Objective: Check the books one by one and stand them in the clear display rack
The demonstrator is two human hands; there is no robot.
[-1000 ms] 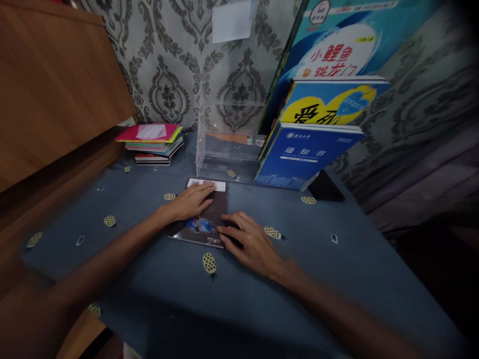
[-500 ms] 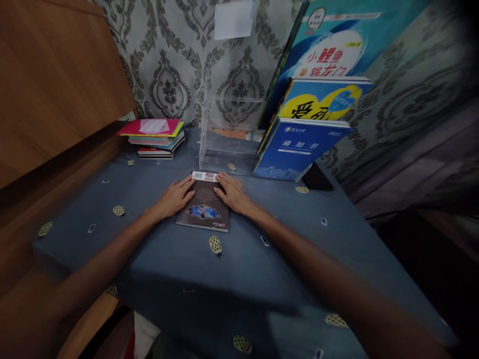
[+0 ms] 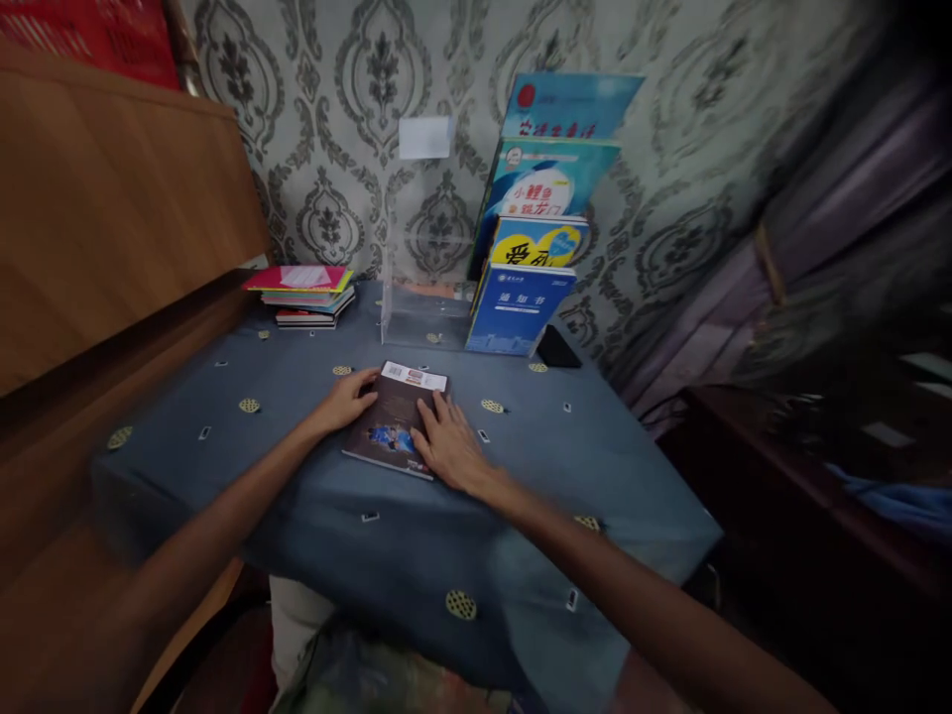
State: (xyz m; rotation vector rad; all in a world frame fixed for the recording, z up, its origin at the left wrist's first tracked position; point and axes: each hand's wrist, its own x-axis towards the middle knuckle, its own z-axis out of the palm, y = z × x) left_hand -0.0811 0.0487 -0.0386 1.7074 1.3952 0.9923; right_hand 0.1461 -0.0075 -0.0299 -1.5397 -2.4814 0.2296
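Note:
A dark brown book (image 3: 394, 409) lies on the cloth-covered table, tilted slightly, its back cover with a barcode and a blue picture facing up. My left hand (image 3: 346, 401) rests at its upper left edge, fingers stretched and thumb touching the side. Across the right part of the cover my right hand (image 3: 450, 442) lies flat with fingers spread, hiding the right edge and part of the picture. Neither hand is wrapped round the book.
Behind the book stands a clear acrylic rack (image 3: 423, 319). Upright books (image 3: 517, 312) fill its right side, with a black flat object (image 3: 557, 347) beside them. A stack of books (image 3: 304, 296) sits at the back left, near a wooden panel (image 3: 126, 213).
My right hand has slid from the book's upper right edge down onto its cover. The book has turned a little clockwise. The view has shifted, showing more wall and the right side.

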